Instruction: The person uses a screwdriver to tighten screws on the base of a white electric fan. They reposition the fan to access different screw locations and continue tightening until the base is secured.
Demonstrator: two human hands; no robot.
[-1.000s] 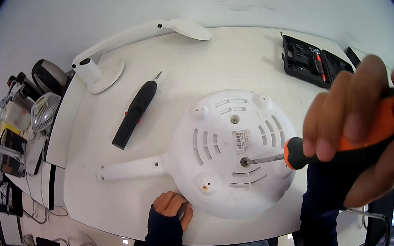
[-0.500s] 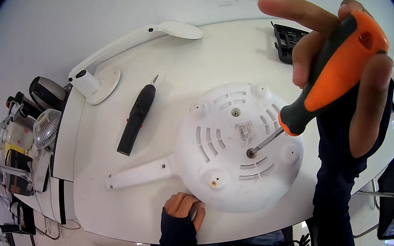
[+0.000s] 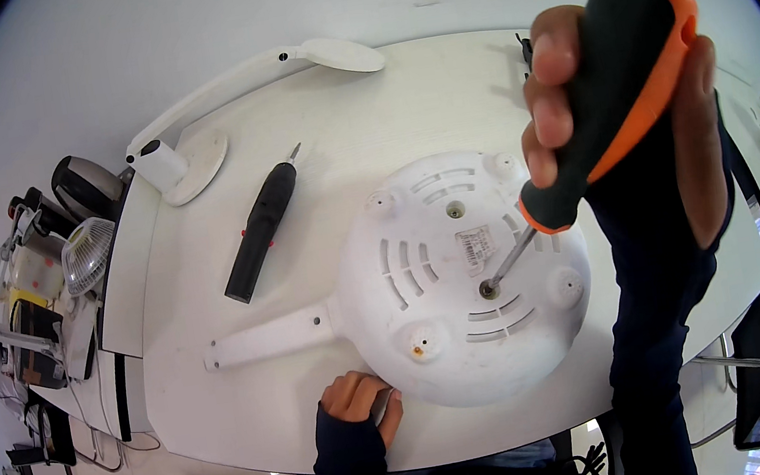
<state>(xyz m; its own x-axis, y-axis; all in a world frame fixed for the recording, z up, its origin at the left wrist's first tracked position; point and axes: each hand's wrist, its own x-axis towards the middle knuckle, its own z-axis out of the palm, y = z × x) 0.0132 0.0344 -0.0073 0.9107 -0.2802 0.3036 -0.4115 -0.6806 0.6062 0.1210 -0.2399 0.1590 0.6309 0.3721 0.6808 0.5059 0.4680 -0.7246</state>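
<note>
A white round appliance with a long handle, like an electric pan, lies underside up (image 3: pixel 453 373). Vent slots, small feet, a label and two deep screw holes mark its underside. My right hand (image 3: pixel 559 57) is wrapped round the orange and black handle of a screwdriver (image 3: pixel 622 58). The screwdriver's shaft slants down, its tip in the screw hole (image 3: pixel 488 290) nearer me. My left hand (image 3: pixel 356 400) rests on the table against the appliance's near left edge, fingers curled. Something grey shows between finger and thumb, too unclear to name.
A black electric screwdriver (image 3: pixel 264 229) lies left of the appliance. Behind it stands a white desk lamp (image 3: pixel 195 166). A black case (image 3: pixel 525 52) is mostly hidden behind my right hand. At far left, a side table holds a kettle (image 3: pixel 86 186) and a small fan (image 3: pixel 91 254). Chairs stand around.
My right hand has turned the screwdriver handle and tilted it more upright, its fingers closing round it. The tip stays in the same hole. My left hand stays against the appliance.
</note>
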